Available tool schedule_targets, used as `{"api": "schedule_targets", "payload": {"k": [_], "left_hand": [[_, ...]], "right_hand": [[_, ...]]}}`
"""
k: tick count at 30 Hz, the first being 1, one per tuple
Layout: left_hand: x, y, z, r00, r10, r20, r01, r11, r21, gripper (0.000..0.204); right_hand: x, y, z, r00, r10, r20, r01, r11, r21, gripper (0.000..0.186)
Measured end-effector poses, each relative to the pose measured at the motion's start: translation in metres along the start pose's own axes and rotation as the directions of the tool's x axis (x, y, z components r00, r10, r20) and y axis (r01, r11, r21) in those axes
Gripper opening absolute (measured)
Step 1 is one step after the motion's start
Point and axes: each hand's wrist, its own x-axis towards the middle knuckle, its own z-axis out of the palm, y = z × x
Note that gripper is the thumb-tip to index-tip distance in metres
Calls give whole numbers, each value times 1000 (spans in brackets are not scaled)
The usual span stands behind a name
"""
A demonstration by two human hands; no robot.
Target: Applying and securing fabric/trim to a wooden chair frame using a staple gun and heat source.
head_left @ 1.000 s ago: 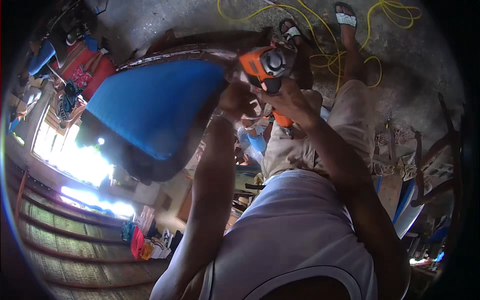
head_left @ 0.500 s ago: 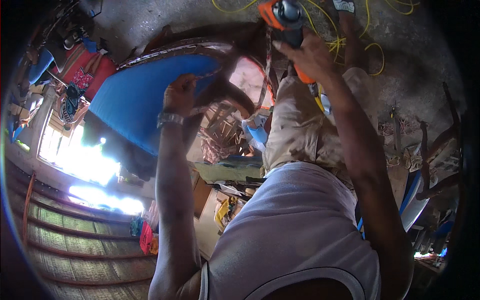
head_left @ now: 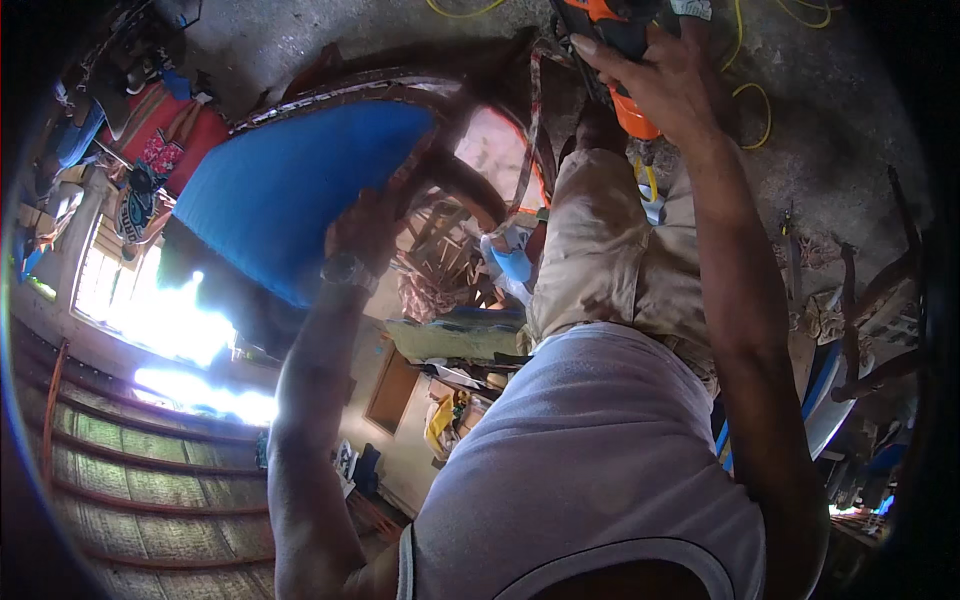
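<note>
From the head camera, looking down along the person's own body, the left hand (head_left: 365,228) is closed around the dark wooden frame (head_left: 440,175) of a chair at the edge of its blue seat cushion (head_left: 290,190); a wristwatch (head_left: 348,270) sits just below the hand. The cushion fills the upper left middle of the view, tilted, with the curved wooden rim of the chair running along its upper edge. The right hand (head_left: 665,85) is raised to the top of the picture and grips an orange and black power tool (head_left: 615,30), fingers wrapped over its body; the tool's front end is cut off by the upper edge, so what it touches cannot be told. An orange part of the tool shows under the palm, beside the person's beige shorts (head_left: 610,260).

Loose woven strands (head_left: 435,270) hang under the chair between the frame and the shorts, and a small pale blue object (head_left: 512,262) lies near them; its kind is unclear. Yellow cord (head_left: 745,95) loops over the grey concrete floor (head_left: 820,130) to the right of the tool.

No open container with readable contents shows. At the upper left a red patterned cloth or bag (head_left: 165,140) lies against the wall side with dark items around it, too small to make out. Lower in the middle a yellow object (head_left: 440,420) sits beside a brown rectangular panel (head_left: 392,390). At the right edge, dark wooden chair parts (head_left: 870,290) and a blue and white piece (head_left: 825,390) stand close together.
</note>
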Motion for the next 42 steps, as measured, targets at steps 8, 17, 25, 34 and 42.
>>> {"api": "schedule_targets", "payload": {"k": [8, 17, 25, 34, 42], "left_hand": [[5, -3, -28, 992, 104, 70, -100, 993, -56, 62], [26, -15, -30, 941, 221, 258, -241, 969, 49, 80], [71, -61, -32, 845, 524, 102, -415, 765, -493, 42], [54, -40, -27, 893, 397, 213, -277, 856, -437, 57], [39, -20, -36, 900, 384, 207, -349, 918, -187, 64]], "right_hand": [[-19, 24, 35, 995, 96, 2, -95, 982, 163, 44], [-22, 5, 45, 960, 190, 204, -251, 907, 338, 42], [-27, 8, 66, 958, 136, 252, -234, 879, 415, 47], [-29, 14, 72, 967, 120, 225, -200, 905, 375, 40], [-21, 18, 102, 841, 179, 510, -388, 857, 339, 46]]}}
